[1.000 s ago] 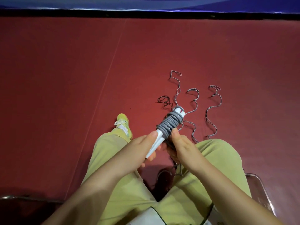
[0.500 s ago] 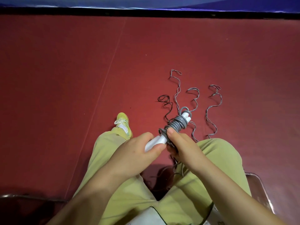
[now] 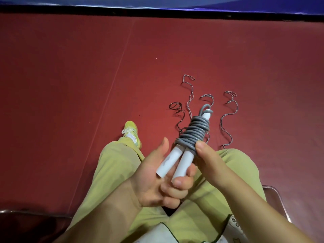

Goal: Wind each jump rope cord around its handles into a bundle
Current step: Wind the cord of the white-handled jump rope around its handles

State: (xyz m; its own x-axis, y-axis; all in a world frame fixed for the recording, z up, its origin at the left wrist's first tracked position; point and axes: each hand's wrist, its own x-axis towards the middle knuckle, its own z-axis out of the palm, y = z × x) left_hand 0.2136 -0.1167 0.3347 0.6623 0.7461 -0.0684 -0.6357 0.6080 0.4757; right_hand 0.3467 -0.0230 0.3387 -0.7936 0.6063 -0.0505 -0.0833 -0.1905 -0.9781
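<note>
bundle: we see the two white handles [image 3: 177,159] side by side, grey cord [image 3: 193,135] coiled tight round their upper half, held above the lap, tilted up and to the right
change: half a second ago the handles lay lower and flatter under the left hand; now we see them raised, both white ends showing, coil facing us
left hand [image 3: 157,179]: palm up, handles rest across its fingers, thumb straight and off the handle, lower fingers curled under; loose, wide grip, cradling and not clamping
left hand change: earlier it was palm down, curled over the handles; now turned over
right hand [image 3: 208,160]: grip closed on the bundle's lower coils, thumb tip pressing the cord at the right edge
cord end: a small loop sticks out past the handle tops
floor [image 3: 70,85]: red mat, four thin loose cords [image 3: 229,120] lying beyond the knees, same spots as before
other: green trousers [image 3: 112,169], one green shoe [image 3: 132,133] on the mat
</note>
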